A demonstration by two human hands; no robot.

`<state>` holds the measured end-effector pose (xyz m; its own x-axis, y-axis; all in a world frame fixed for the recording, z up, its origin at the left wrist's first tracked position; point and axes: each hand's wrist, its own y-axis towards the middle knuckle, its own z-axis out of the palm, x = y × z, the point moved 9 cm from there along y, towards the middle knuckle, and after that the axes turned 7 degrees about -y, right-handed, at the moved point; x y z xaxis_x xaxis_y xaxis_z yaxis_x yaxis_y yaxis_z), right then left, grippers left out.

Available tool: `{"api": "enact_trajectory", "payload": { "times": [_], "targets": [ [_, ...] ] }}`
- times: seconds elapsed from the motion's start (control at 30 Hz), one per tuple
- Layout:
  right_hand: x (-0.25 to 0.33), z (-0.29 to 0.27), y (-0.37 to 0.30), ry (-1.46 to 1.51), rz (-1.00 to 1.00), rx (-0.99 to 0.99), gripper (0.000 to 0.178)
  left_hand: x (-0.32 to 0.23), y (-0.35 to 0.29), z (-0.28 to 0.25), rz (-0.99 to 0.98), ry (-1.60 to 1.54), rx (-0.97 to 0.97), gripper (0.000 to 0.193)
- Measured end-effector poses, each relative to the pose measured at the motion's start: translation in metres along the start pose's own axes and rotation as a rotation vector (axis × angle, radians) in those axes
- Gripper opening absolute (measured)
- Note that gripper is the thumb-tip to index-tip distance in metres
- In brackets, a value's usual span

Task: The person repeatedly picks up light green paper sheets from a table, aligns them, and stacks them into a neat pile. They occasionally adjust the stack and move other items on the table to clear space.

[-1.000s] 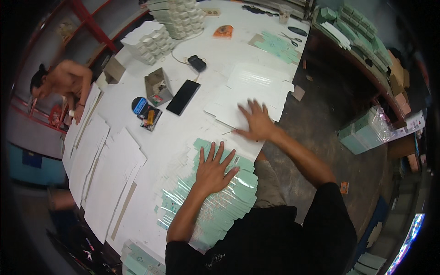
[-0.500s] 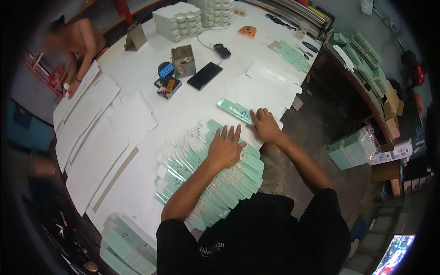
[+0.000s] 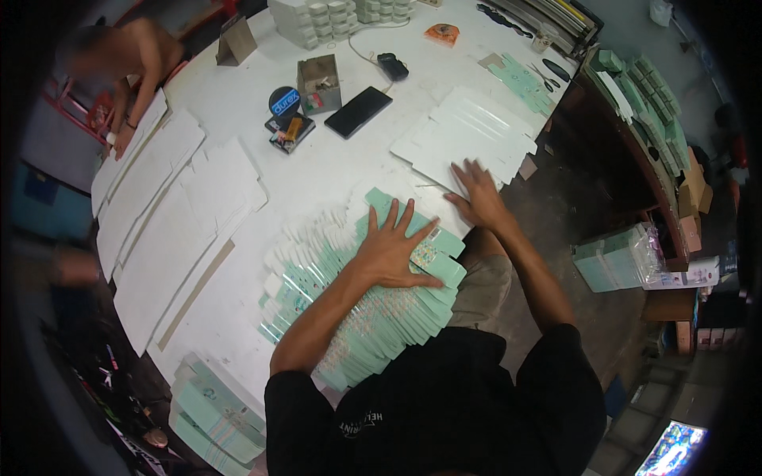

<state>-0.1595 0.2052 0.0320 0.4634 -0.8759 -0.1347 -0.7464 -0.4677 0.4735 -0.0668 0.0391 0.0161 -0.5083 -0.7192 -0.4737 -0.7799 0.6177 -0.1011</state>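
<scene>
My left hand [image 3: 386, 252] lies with fingers spread on a fanned-out pile of flat mint-green cartons [image 3: 373, 321], which overlap in a long row in front of my body. Under its fingertips and beside its thumb is the uppermost flat carton [image 3: 446, 242], patterned with small coloured dots. My right hand [image 3: 481, 200] is a little blurred, its fingers apart and nothing in them. It is at the right table edge, close to a stack of flat white blanks [image 3: 468, 136] with a glossy strip. Whether it touches the table or the blanks I cannot tell.
A black phone [image 3: 359, 111], an open box [image 3: 319, 83], and scissors [image 3: 544, 77] lie farther back. Large white sheets [image 3: 178, 230] cover the left side, where another person [image 3: 139, 63] works. Bundled green cartons [image 3: 214, 416] stand at the lower left. White box stacks [image 3: 298, 24] are at the back.
The folded green carton under my right hand is gone from that spot, showing more of the white blanks. My left hand has spread, with a dotted flat carton now under it.
</scene>
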Motion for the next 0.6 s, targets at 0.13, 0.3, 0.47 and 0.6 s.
{"api": "enact_trajectory", "payload": {
  "times": [0.13, 0.3, 0.47, 0.6],
  "targets": [
    [0.003, 0.014, -0.013, 0.533, 0.212, 0.415, 0.059, 0.005, 0.008, 0.010, -0.058, -0.018, -0.008, 0.071],
    [0.020, -0.020, -0.007, 0.435, 0.039, 0.157, 0.047, 0.001, 0.008, 0.001, 0.034, 0.042, -0.148, 0.065],
    [0.034, 0.002, -0.034, 1.047, 0.437, 0.522, 0.031, 0.000, 0.008, -0.004, 0.043, -0.015, -0.206, 0.092],
    [0.052, 0.021, -0.047, 1.571, 0.596, 0.758, 0.028, -0.005, 0.008, -0.005, 0.039, 0.016, -0.178, 0.101]
  ]
}}
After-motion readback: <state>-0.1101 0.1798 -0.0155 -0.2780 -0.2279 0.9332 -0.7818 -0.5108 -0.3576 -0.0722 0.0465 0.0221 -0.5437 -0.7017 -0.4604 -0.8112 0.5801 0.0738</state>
